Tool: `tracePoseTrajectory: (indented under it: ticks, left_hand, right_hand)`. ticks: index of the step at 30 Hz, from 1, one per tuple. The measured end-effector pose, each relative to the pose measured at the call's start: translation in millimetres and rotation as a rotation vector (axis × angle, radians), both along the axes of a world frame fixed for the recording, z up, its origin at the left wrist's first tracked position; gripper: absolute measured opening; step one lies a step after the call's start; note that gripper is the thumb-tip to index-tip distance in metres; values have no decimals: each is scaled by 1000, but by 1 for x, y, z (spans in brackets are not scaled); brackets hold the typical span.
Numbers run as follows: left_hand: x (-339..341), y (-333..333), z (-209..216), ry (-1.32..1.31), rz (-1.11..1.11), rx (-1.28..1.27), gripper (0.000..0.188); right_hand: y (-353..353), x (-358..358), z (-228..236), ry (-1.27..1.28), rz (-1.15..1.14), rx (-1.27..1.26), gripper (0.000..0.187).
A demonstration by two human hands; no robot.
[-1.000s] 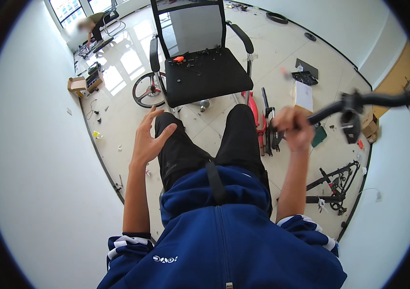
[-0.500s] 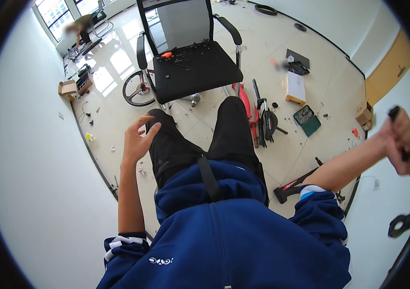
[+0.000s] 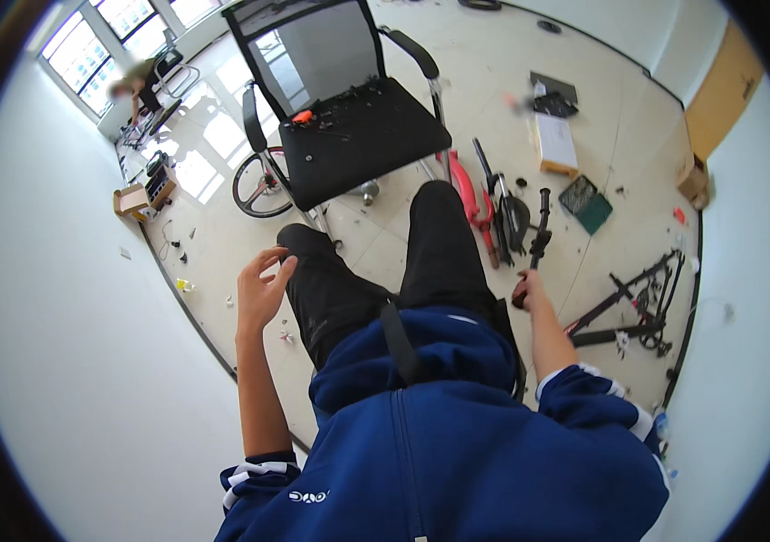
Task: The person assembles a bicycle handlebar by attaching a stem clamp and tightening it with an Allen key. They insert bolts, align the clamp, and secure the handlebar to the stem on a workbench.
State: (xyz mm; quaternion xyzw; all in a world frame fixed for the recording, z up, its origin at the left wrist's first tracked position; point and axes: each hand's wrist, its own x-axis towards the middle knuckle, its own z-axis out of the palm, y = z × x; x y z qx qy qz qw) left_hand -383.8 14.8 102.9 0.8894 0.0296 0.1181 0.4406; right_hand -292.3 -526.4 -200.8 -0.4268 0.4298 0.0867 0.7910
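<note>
My right hand (image 3: 532, 291) is closed around one end of a black bicycle handlebar (image 3: 541, 237). The bar points away from me over the floor, beside my right knee. Fittings that I cannot make out clearly sit along it. My left hand (image 3: 263, 291) hovers by my left knee, fingers loosely curled and apart, with nothing in it. Straight ahead is a black office chair (image 3: 349, 163) with an orange-handled tool (image 3: 303, 117) and small dark parts on its seat.
A black bicycle frame (image 3: 615, 338) lies at the right. Nearer the chair are a red bicycle part (image 3: 470, 194) and a black fork (image 3: 488, 172). A green case (image 3: 594, 215) and a white box (image 3: 555, 142) stand beyond. A wheel (image 3: 239, 190) rests left of the chair. Another person (image 3: 139, 86) crouches far left.
My right hand has swung from the far right inward to beside my right knee, bringing the handlebar with it. The left hand has barely moved. The view has shifted slightly.
</note>
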Motion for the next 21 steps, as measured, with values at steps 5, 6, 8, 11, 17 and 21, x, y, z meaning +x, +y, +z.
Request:
tracePoseTrajectory:
  ticks: [5,6,8,11,17,21]
  left_hand:
    - [-21,12,-11,100,-36,-61,33]
    - [-16,12,-18,98,-54,-56,34]
    - [-12,7,-13,103,-48,-15,35]
    - [-9,0,-9,102,-44,22,35]
    - [-17,26,-18,110,-10,29,37]
    - [-15,32,-20,122,6,10,37]
  right_hand:
    - [-15,-37,38,82,121,-151,37]
    - [-33,-35,47,91,162,-188,30]
    - [-47,-27,75,48,251,-430,17]
    - [-95,-1,106,-128,483,-709,18]
    - [-130,8,247,-413,596,-1132,28]
    - [-141,28,277,-769,579,-1371,32]
